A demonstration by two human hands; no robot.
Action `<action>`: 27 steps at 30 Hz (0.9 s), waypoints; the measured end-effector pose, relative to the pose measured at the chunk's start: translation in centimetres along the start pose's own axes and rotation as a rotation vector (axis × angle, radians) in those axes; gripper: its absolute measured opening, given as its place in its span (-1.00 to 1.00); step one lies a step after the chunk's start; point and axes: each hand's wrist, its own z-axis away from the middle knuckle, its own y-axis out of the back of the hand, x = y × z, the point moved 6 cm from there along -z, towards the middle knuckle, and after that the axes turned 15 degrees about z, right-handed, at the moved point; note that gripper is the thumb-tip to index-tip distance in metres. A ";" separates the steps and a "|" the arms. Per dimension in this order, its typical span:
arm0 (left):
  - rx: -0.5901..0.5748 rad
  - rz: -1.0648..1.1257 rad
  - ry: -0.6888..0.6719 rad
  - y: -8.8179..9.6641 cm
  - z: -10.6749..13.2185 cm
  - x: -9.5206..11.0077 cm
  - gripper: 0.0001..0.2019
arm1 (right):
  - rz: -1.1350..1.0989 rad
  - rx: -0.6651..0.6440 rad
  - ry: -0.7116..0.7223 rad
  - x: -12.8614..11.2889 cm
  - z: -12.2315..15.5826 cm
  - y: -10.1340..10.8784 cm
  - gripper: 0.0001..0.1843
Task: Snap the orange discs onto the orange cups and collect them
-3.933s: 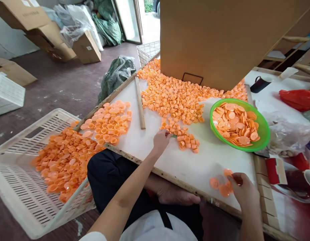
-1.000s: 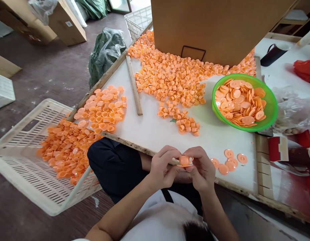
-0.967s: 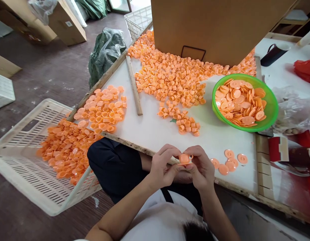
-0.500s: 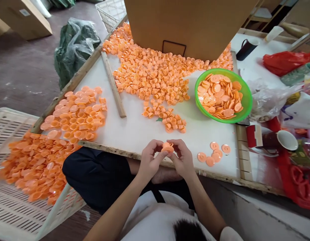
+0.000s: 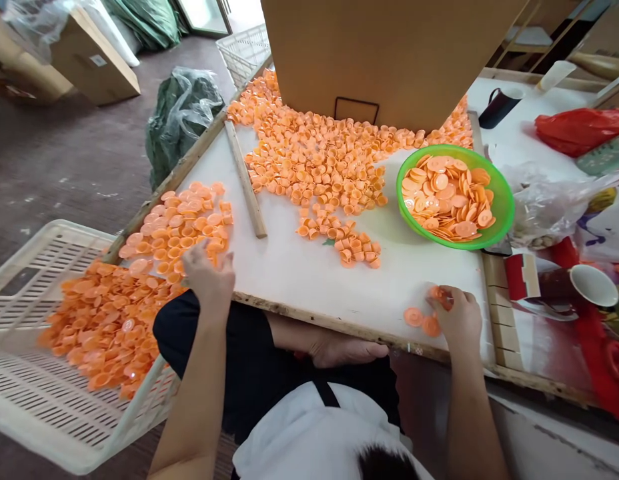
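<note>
My left hand is over the right edge of the group of orange toy teacups on saucers, its thumb and fingers apart and seemingly holding nothing. At the right front of the table, my right hand pinches a small orange saucer, partly hidden by the fingers. Close by lie a few loose orange saucers. More saucers fill a green bowl behind this hand. Small orange toy cups are heaped across the back of the table, with a smaller cluster toward the middle.
A wooden strip divides the tabletop. A large cardboard box stands at the back. Down on the left, a white slatted basket holds many orange pieces. A dark mug and a red bag are on the right.
My hands were together at the front edge, holding an orange cup piece. They have parted: the left to the teacup group, the right to the loose saucers. The view has shifted left.
</note>
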 end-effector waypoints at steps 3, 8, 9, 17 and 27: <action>-0.273 0.277 0.012 -5.0 2.9 4.3 -0.75 | 0.027 0.004 -0.004 -0.2 0.0 -0.2 -0.58; -0.561 0.394 0.076 -13.5 8.0 11.5 -0.73 | -0.025 0.114 -0.002 -0.3 -0.1 1.3 -0.61; -0.592 0.371 0.133 -14.9 8.3 12.2 -0.71 | -0.059 0.153 -0.016 -0.4 0.0 1.9 -0.61; -0.642 0.511 0.390 -17.9 8.4 11.8 -0.75 | -0.730 -0.041 -0.055 -6.4 1.4 2.8 -0.78; -0.722 1.062 0.319 -10.7 12.3 15.9 -0.85 | -1.447 -0.564 0.039 -18.0 4.1 0.5 -0.78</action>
